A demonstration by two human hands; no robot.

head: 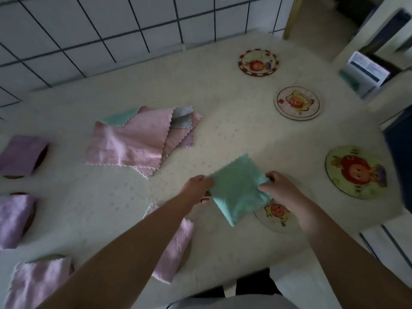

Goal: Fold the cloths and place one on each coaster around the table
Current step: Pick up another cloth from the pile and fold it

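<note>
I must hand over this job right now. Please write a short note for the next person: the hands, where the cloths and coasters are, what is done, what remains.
Hands: left hand and right hand both grip the folded green cloth, held over the near coaster.
Done: three folded cloths lie on coasters at the left: purple, pink, pink. Another folded pink cloth lies under the left arm; its coaster is hidden.
Left: set the green cloth down. Three coasters on the right are bare. Fold cloths from the pile for them.
</note>
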